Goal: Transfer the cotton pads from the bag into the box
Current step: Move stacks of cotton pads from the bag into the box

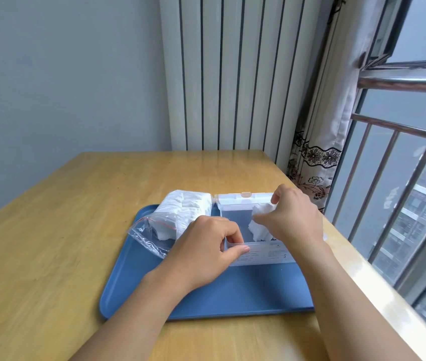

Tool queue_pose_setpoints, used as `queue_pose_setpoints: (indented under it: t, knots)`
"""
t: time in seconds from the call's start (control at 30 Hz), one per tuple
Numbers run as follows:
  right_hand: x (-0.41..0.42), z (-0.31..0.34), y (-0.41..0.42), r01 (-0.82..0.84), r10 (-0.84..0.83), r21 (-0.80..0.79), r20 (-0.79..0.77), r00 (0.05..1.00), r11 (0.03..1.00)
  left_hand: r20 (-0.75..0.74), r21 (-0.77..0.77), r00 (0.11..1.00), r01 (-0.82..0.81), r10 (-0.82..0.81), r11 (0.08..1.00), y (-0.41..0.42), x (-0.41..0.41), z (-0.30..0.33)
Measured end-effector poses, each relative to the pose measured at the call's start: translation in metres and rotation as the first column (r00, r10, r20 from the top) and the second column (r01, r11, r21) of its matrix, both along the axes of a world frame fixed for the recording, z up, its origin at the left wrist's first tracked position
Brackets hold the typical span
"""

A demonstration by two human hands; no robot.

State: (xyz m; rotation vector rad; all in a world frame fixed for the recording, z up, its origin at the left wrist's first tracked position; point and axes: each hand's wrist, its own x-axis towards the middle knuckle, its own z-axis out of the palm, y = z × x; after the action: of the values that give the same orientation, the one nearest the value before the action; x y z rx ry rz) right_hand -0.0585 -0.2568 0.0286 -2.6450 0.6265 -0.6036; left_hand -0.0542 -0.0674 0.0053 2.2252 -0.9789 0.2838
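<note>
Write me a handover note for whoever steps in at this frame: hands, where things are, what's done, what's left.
Left hand pinches the near wall of the clear plastic box, steadying it.
Right hand holds a small stack of white cotton pads inside the box's right end.
Clear zip bag lies left of the box on the blue plastic tray, with most pads inside.
Done: first stack going in.
Left: move the remaining pads from the bag.
</note>
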Motion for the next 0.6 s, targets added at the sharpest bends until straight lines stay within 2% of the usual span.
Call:
queue_pose_setpoints:
  t: [0.23,0.6]
  knots:
    - [-0.0008,-0.0008,0.0014,-0.121,0.121,0.110,0.009,0.993,0.987,-0.005,-0.010,1.000,0.001,-0.001,1.000,0.0000,0.0007,-0.0015]
    - [-0.0026,0.0049,-0.0028,-0.091,0.065,0.148,0.176,0.982,0.985,-0.007,-0.018,1.000,0.009,-0.009,1.000,-0.0003,0.0017,-0.0021]
